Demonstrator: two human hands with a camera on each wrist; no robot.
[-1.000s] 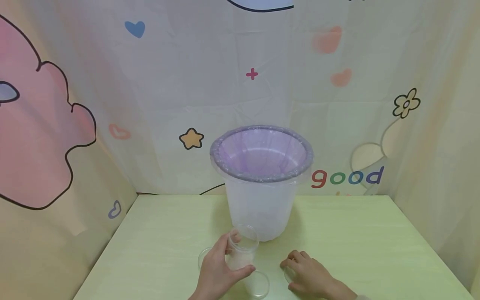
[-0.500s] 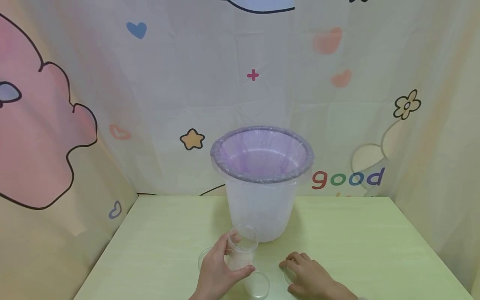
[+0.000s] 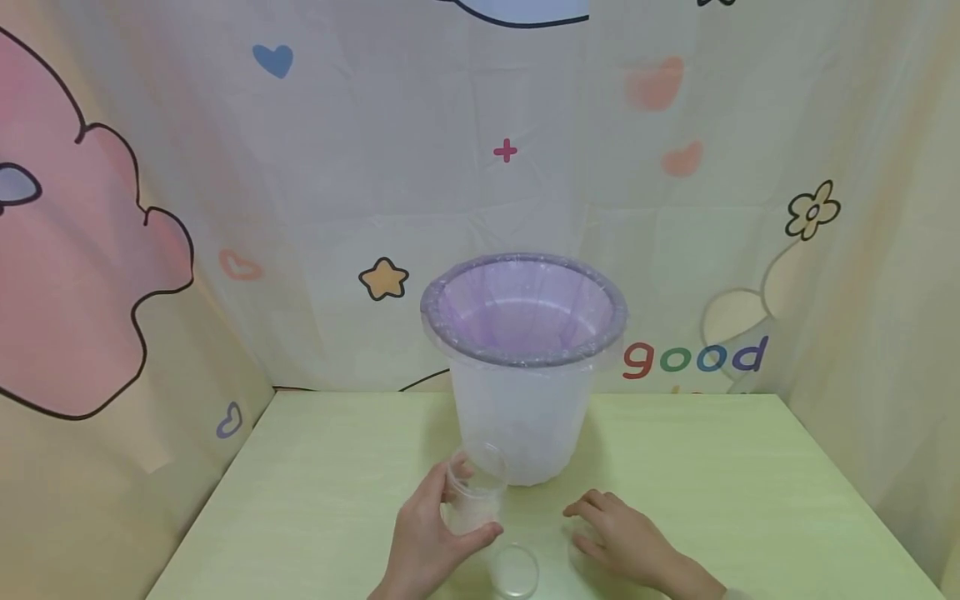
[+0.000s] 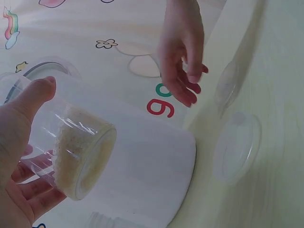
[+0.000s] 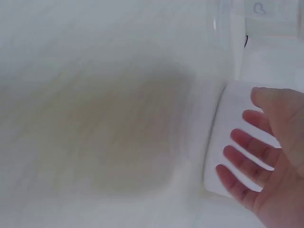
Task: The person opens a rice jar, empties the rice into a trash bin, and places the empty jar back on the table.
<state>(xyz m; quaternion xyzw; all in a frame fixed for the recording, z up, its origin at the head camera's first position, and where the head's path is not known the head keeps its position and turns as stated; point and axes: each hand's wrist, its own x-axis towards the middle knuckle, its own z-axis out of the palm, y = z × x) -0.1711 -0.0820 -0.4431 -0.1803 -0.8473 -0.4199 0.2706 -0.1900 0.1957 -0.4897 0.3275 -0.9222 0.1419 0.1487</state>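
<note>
My left hand (image 3: 431, 525) grips a clear plastic cup (image 3: 477, 500) around its side, above the table. In the left wrist view, pale rice-like grains fill the lower part of this cup (image 4: 83, 152), which looks open at the top. The right hand (image 3: 626, 533) hovers over the table with loosely bent fingers and holds nothing. Beneath it lies a clear round lid (image 4: 228, 88), partly hidden in the head view. A second clear lid (image 3: 516, 572) rests on the table between the hands.
Behind the hands stands a white bucket (image 3: 517, 417) with a purple inside and a clear liner folded over its rim. It stands on the pale green table (image 3: 697, 467). Patterned curtains (image 3: 337, 167) enclose the back and sides.
The right hand has lifted off the lid that it was touching, and its fingers have loosened. My left hand has shifted slightly left with the cup, covering a round clear thing seen there before.
</note>
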